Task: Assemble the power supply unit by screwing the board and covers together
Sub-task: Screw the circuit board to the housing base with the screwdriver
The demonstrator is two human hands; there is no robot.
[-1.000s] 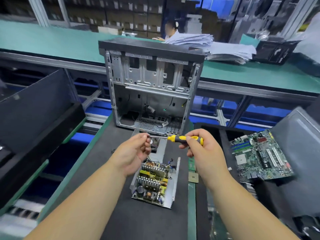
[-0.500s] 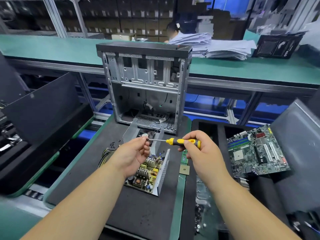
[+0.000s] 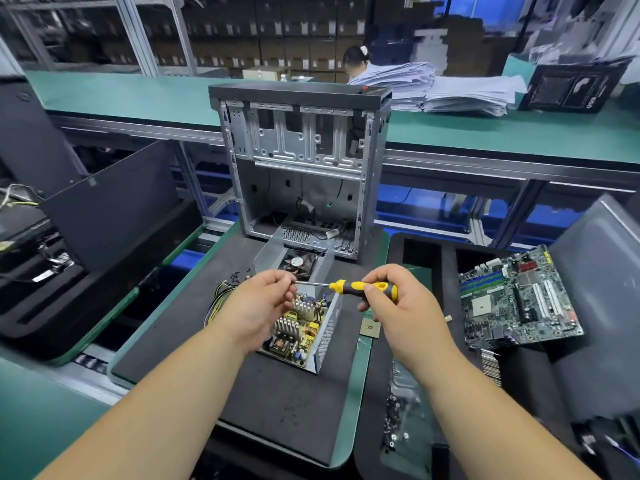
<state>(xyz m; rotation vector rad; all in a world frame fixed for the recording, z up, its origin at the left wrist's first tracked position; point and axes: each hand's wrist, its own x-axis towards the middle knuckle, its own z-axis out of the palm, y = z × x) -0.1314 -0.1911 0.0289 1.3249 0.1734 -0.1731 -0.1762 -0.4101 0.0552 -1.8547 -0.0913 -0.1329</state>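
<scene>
Early stage, I judge: PSU board (image 3: 298, 329) sits in its open sheet-metal tray on the dark matte surface (image 3: 277, 403), fan cover (image 3: 294, 263) lying apart behind it, loose screws (image 3: 239, 275) nearby. Right hand (image 3: 398, 306) grips the yellow-black screwdriver (image 3: 363, 288); left hand (image 3: 258, 306) pinches at its steel tip, probably seating a screw, too small to tell.
</scene>
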